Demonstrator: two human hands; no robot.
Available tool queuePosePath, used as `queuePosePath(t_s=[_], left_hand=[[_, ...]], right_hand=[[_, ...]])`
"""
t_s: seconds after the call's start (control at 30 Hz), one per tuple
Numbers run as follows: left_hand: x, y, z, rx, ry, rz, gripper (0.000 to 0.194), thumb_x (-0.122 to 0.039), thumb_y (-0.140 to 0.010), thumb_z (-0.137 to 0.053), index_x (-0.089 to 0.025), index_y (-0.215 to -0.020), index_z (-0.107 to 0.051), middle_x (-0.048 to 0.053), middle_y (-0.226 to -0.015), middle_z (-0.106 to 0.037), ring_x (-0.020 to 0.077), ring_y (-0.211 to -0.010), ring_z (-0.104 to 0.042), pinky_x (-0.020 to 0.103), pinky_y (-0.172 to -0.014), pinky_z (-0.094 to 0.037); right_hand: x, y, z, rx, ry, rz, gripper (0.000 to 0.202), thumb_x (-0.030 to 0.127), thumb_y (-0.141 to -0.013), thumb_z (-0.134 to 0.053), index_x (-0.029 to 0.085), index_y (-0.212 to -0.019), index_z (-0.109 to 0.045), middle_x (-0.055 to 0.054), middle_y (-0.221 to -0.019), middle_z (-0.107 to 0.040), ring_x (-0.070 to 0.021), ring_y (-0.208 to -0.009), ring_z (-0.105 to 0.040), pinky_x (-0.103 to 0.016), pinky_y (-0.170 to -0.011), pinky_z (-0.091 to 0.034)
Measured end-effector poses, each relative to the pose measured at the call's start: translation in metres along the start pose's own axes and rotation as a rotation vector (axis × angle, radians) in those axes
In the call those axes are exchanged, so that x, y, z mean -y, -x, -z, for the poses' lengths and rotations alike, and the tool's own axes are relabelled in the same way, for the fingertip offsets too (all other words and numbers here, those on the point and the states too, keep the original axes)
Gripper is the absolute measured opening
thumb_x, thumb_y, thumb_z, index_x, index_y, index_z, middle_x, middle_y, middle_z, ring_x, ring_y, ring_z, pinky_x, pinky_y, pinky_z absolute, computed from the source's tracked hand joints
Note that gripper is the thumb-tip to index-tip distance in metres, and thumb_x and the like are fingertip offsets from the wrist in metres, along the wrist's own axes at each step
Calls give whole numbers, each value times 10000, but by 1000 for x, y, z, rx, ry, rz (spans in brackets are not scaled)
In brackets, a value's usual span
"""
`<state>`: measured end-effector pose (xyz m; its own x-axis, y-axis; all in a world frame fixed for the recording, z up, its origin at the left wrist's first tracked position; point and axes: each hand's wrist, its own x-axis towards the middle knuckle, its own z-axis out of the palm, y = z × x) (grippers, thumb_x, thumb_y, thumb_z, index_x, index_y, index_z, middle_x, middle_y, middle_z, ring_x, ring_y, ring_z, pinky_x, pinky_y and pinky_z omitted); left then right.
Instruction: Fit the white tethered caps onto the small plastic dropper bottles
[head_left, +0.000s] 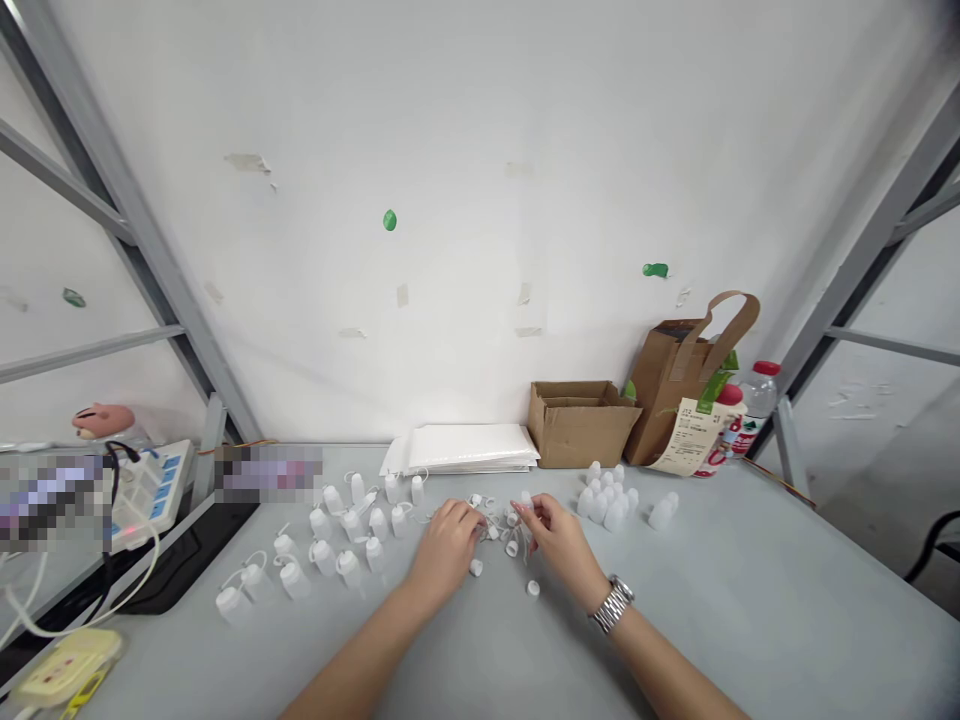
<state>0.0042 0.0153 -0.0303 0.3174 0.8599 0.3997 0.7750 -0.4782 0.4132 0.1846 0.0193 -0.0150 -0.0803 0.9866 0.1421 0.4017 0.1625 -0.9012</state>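
At the centre of a grey bench (750, 610), taken as the middle of a clock face, lies a loose pile of small white caps (512, 548) with strap-like loops. Two bare hands work over it. Toward nine o'clock, the left hand (450, 545) rests over the pile's edge, fingers curled and close together; whether they grip a cap cannot be told. At three o'clock, the right hand (559, 540), wearing a silver watch (613, 604), has its fingers pinched together around a small translucent bottle (526, 498). Single caps lie just beside the pile at five and seven o'clock.

Farther out at nine o'clock, capped bottles (322, 556) stand in loose rows. Toward two to three o'clock, uncapped bottles (600, 507) cluster closely, with a few more just beyond. Against the wall are a white flat stack (472, 448) at twelve, an open cardboard box (589, 435) at one, and a brown paper bag (652, 400) near two.
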Motion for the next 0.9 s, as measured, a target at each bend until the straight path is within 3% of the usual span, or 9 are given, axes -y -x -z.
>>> queuePosePath(t_s=[0.17, 0.3, 0.43, 0.57, 0.67, 0.77, 0.9], left_hand=[[1, 0, 0, -77, 142, 116, 150, -213, -827, -444, -204, -919, -563, 57, -885, -622, 208, -871, -550, 364, -789, -424], [-2, 0, 3, -38, 169, 157, 212, -295, -776, -551, -204, -966, -570, 53, -884, -634, 225, -905, -554, 377, -816, -415], [-3, -1, 1, -16, 91, 130, 298, -256, -750, -593, -219, -1045, -571, 40, -863, -628, 229, -906, -536, 380, -814, -412], [1, -1, -4, -7, 28, 99, 135, -185, -771, -557, -212, -875, -637, 48, -845, -616, 223, -897, -526, 364, -793, -420], [3, -1, -4, -30, 55, 110, 127, -164, -780, -528, -212, -786, -646, 43, -792, -612, 215, -859, -535, 360, -778, -426], [1, -2, -1, -88, 184, 173, 148, -208, -791, -507, -222, -771, -653, 36, -784, -620, 209, -838, -553, 362, -776, -430], [-5, -6, 6, -218, 534, 352, 174, -321, -766, -522, -219, -785, -661, 36, -837, -642, 194, -827, -590, 330, -745, -456]], right_hand=[[-2, -1, -1, 13, -39, -5, 326, 493, -813, -474, 177, -755, -531, 7, -647, -579, -132, -471, -536, -246, -466, -420], [-2, -1, -1, 24, -64, -2, 324, 489, -811, -477, 173, -773, -539, 6, -644, -571, -135, -483, -532, -247, -468, -429], [-1, 0, -1, 24, -57, 4, 317, 489, -810, -482, 181, -752, -527, 12, -643, -572, -131, -479, -533, -245, -474, -424], [3, 2, -1, 45, -46, 19, 299, 476, -809, -494, 185, -755, -534, 18, -634, -579, -135, -498, -540, -240, -493, -411], [4, 3, -1, 38, 5, 50, 279, 451, -813, -502, 179, -788, -563, 15, -619, -582, -141, -524, -533, -243, -514, -400], [6, 3, 1, -20, 73, 102, 267, 421, -817, -509, 168, -816, -595, -17, -688, -607, -155, -589, -531, -259, -565, -412], [11, 7, 1, -54, 116, 190, 245, 363, -820, -516, 160, -902, -624, -48, -789, -615, -165, -660, -536, -276, -634, -437]])
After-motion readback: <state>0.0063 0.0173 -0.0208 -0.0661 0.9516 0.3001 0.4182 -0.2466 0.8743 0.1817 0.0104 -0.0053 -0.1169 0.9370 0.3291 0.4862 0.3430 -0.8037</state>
